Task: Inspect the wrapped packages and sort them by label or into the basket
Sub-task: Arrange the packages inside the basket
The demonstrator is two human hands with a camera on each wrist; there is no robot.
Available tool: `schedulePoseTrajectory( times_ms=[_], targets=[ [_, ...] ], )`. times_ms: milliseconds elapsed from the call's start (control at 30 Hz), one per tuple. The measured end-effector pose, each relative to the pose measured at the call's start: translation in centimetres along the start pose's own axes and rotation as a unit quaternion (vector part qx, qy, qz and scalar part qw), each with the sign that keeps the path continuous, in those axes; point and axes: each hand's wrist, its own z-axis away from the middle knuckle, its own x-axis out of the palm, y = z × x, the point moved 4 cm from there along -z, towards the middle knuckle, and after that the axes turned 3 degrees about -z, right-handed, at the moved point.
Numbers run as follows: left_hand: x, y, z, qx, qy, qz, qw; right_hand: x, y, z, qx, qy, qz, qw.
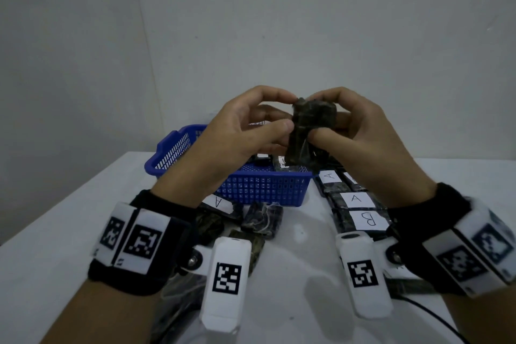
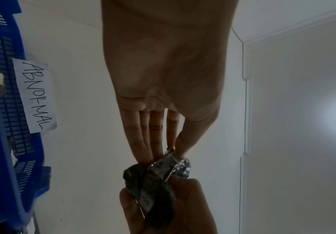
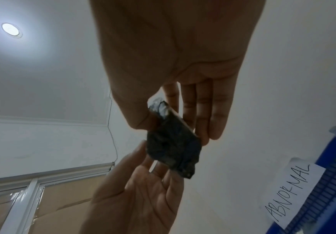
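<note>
Dark, crinkly plastic wrap catches the light on the package held up in mid-air above the basket, both hands on it. The left hand pinches its left edge, thumb in front and fingers behind; the right hand pinches the right side the same way, thumb pressing the front face. From the left wrist view the wrap looks silvery and loose at one corner. No label shows on the package from any view.

The blue basket sits on the white worktop just below the hands, a paper tag reading ABNORMAL fixed to its far wall, and dark packages with white patches lying inside. To the right of the basket, a row of packages lies flat with labels facing up: A, A, then B. In front of the basket another package labelled A pokes out beside the left wrist, with an unlabelled one just to its right.
</note>
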Motion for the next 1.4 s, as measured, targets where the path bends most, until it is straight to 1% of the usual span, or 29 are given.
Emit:
schedulePoseTrajectory(
  times_ms=[67, 167, 300, 433, 500, 633, 733, 833, 900, 967, 1000, 1067, 1133, 1167, 1233, 1300, 1400],
  targets=[
    [0.1, 0.1, 0.0, 0.008, -0.005, -0.011, 1.0, -0.1, -0.1, 0.0, -0.007, 0.015, 0.002, 1.0],
    [-0.1, 0.1, -0.1, 0.013, 0.001, -0.025, 1.0, -0.2, -0.2, 0.0, 0.003, 0.005, 0.002, 1.0],
    [-0.9, -0.3, -0.2, 0.014, 0.032, -0.038, 0.999, -0.3, -0.3, 0.0, 0.015, 0.0, -0.009, 1.0],
    [-1.4, -0.1, -0.2, 0.05, 0.062, -0.046, 0.996, 0.3, -0.6, 0.1, 0.019, -0.008, -0.04, 0.999],
    [-1.5, 0.2, -0.2, 0.071, 0.069, -0.059, 0.993, 0.3, -0.5, 0.1, 0.047, -0.016, -0.056, 0.997],
    [-1.4, 0.5, -0.1, 0.097, 0.07, -0.087, 0.989, 0.2, 0.6, -0.1, 0.139, -0.057, -0.085, 0.985],
    [-1.4, 0.2, -0.2, 0.1, 0.07, -0.108, 0.987, 0.2, 0.9, -0.1, 0.156, -0.082, -0.112, 0.978],
    [-1.3, -0.1, -0.3, 0.098, 0.065, -0.117, 0.986, 0.4, 1.0, -0.2, 0.139, -0.086, -0.113, 0.98],
    [-1.3, -0.3, -0.4, 0.096, 0.07, -0.127, 0.985, 0.4, 0.8, -0.2, 0.111, -0.063, -0.111, 0.986],
    [-1.3, -0.5, -0.6, 0.089, 0.083, -0.145, 0.982, 0.2, 0.4, -0.2, 0.071, -0.036, -0.083, 0.993],
    [-1.2, -0.6, -0.6, 0.071, 0.086, -0.146, 0.983, 0.1, 0.2, -0.1, 0.05, -0.028, -0.07, 0.996],
    [-1.0, -1.0, -0.6, 0.001, 0.078, -0.119, 0.99, -0.1, -0.4, 0.0, 0.014, -0.018, -0.058, 0.998],
    [-0.6, -1.4, -0.6, -0.077, 0.043, -0.054, 0.995, -0.4, -0.6, 0.0, -0.004, -0.022, -0.047, 0.999],
    [-0.3, -1.5, -0.5, -0.094, 0.024, -0.028, 0.995, -0.4, -0.5, -0.1, -0.005, -0.034, -0.032, 0.999],
    [-0.1, -1.4, -0.4, -0.086, 0.009, -0.005, 0.996, -0.2, -0.2, -0.1, -0.002, -0.065, 0.006, 0.998],
    [-0.3, -1.3, -0.3, -0.064, 0.023, -0.001, 0.998, -0.1, -0.1, 0.0, -0.004, -0.08, 0.04, 0.996],
    [-0.8, -1.4, -0.3, -0.041, 0.042, -0.009, 0.998, 0.3, -0.2, 0.1, -0.011, -0.083, 0.083, 0.993]
  ],
)
